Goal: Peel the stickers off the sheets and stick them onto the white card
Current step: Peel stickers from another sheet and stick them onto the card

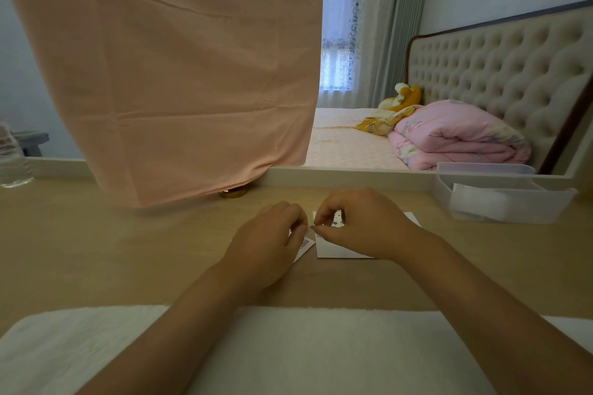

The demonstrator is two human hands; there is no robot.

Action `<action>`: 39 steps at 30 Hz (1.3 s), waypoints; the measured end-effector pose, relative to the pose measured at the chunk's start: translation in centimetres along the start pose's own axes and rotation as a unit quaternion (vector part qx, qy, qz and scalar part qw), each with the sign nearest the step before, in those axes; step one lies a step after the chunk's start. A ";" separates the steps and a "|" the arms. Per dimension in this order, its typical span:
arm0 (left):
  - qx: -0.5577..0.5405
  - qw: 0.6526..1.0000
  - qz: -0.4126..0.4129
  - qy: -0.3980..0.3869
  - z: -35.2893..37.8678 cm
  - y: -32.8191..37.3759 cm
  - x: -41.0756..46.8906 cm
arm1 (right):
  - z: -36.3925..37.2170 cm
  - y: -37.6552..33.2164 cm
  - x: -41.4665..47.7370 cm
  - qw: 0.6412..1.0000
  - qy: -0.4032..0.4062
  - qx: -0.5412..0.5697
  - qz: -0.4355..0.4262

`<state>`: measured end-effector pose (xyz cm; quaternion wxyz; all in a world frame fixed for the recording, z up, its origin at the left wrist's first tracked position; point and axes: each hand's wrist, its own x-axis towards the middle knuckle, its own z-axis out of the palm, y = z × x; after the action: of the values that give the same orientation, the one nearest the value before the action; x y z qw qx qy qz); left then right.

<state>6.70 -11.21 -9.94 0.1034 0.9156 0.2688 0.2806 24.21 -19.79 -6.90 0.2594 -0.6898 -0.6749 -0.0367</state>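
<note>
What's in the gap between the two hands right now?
Head view: a small sticker, pinched by the right hand, beside the curled left hand. Below it lie edges of the sticker sheet and white card.

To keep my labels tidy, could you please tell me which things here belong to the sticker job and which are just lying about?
In the job: left hand, right hand, sticker, sticker sheet, white card.
Lying about: pink cloth, plastic bin, water bottle, white towel, gold lid.
</note>
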 end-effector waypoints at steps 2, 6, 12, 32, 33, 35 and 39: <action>0.008 1.000 0.024 0.013 -0.1 0.1 0.7 | -0.5 0.2 0.0 1.000 0.006 0.011 0.015; 0.038 0.997 0.068 0.024 0.0 0.4 2.7 | -1.3 1.0 0.2 0.999 0.017 0.018 0.037; -0.097 0.991 -0.086 -0.003 1.3 2.0 5.0 | -1.5 2.5 -0.1 0.994 0.031 -0.101 0.035; 0.003 0.986 0.043 -0.163 4.8 -3.3 4.4 | 1.5 3.5 1.5 0.912 -0.193 0.203 0.298; 0.001 0.986 0.041 -0.163 4.9 -3.3 4.4 | 1.7 3.4 1.6 0.914 -0.187 0.198 0.301; 0.008 0.986 0.044 -0.162 5.0 -3.3 4.3 | 1.9 3.3 1.6 0.917 -0.175 0.187 0.307; 0.000 0.987 0.042 -0.155 5.3 -3.5 4.3 | 2.2 3.2 1.6 0.922 -0.154 0.173 0.311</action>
<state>11.19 -6.16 -13.47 0.1325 0.9584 0.2110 0.1394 26.75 -17.25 -9.11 0.2659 -0.8068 -0.4536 0.2694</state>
